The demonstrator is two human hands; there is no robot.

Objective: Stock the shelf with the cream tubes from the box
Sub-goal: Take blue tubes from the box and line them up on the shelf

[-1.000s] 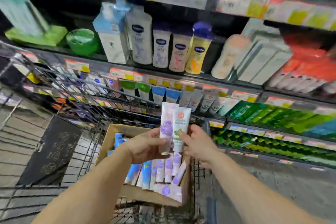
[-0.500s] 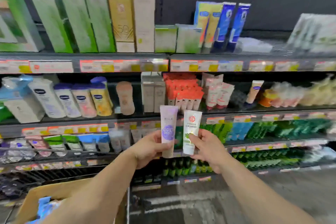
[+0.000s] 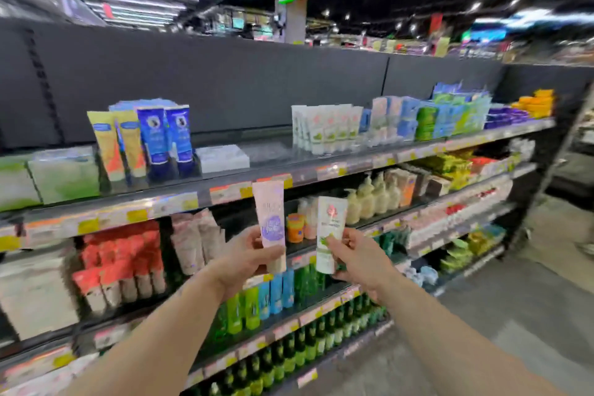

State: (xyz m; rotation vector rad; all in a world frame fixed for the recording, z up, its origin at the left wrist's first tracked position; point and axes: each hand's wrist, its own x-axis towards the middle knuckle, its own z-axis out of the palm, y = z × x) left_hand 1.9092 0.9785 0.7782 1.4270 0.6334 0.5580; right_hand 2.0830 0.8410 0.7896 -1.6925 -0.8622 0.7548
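Mid-carry, searching for slots. Left hand (image 3: 247, 259) clenched on an upright pink tube with purple label (image 3: 270, 222); right hand (image 3: 356, 259) clenched on a white tube with green leaf print (image 3: 329, 228), just beside it at 3 o'clock. Next, probably: matching white tubes (image 3: 328, 128) on the top shelf (image 3: 353, 164) at 1 o'clock. Box out of view.

2 blue tubes (image 3: 167, 135) stand upright beside yellow tubes (image 3: 117, 145) far left; cream pump bottles (image 3: 373, 196) right; green bottles (image 3: 302, 347) low and near.
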